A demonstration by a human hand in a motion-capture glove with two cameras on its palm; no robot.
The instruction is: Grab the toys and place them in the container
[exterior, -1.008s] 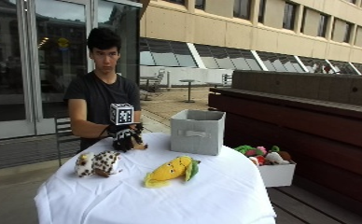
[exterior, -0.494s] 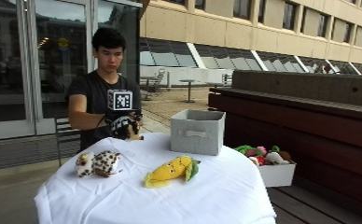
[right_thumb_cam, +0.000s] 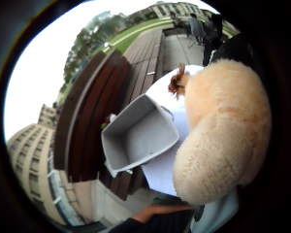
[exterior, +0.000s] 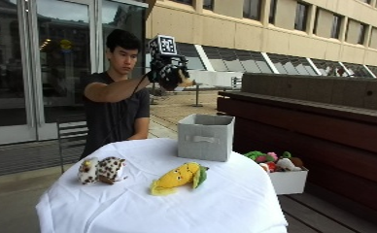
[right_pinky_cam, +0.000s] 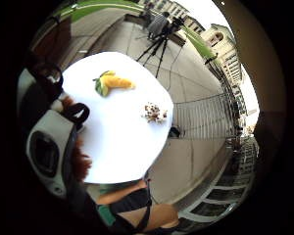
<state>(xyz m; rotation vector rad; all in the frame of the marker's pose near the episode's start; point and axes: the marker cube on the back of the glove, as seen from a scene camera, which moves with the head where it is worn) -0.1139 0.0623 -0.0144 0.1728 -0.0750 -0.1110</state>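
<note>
My gloved right hand (exterior: 168,74) is raised at head height, fingers curled around a plush toy (exterior: 183,81), its tan fur filling the thumb-side palm view (right_thumb_cam: 218,136). The grey fabric container (exterior: 205,136) stands open below on the white-clothed surface (exterior: 195,204), toward its far edge. 2 more toys lie on the cloth nearer the front: a yellow corn plush (exterior: 178,177) and, well apart from it, a spotted brown-and-white plush (exterior: 102,170). A white bin of toys (exterior: 280,171) sits beside the surface.
</note>
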